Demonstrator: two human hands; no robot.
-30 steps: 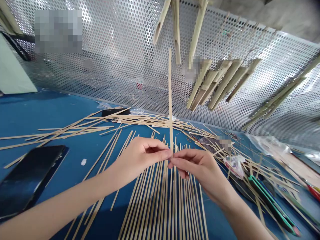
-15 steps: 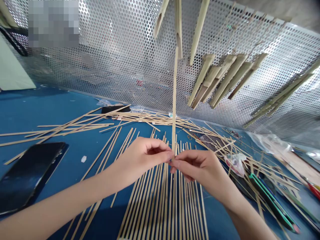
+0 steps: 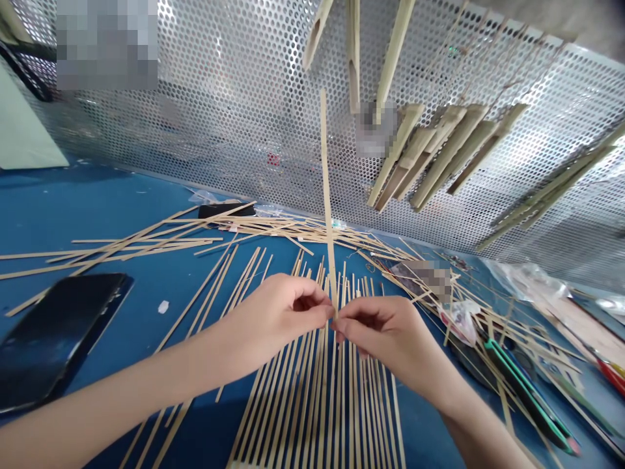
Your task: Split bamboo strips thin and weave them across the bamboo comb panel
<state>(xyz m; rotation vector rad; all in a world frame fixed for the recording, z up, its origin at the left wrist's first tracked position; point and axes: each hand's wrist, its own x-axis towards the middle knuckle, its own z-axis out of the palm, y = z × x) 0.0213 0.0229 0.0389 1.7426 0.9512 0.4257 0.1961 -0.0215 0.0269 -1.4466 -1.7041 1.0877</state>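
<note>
A thin, pale bamboo strip (image 3: 326,189) stands nearly upright, its top leaning slightly left, in front of the perforated metal panel. Its lower end is pinched by my left hand (image 3: 288,306) and my right hand (image 3: 381,326), whose fingertips meet around it. Below both hands, several bamboo strips (image 3: 293,417) lie side by side on the blue table, running away from me. More strips (image 3: 209,293) lie at a slant to the left of my left hand.
A black phone (image 3: 58,332) lies at the left. Loose strips (image 3: 273,228) are heaped along the metal panel (image 3: 209,130). Bamboo pieces (image 3: 444,156) hang on it. At the right are a green cutter (image 3: 530,397), a plastic bag (image 3: 461,319) and red-handled tools (image 3: 610,374).
The top of the held strip has tipped to the left, from nearly vertical to a slight leftward lean. Both hands stay closed on its lower end, almost in the same place.
</note>
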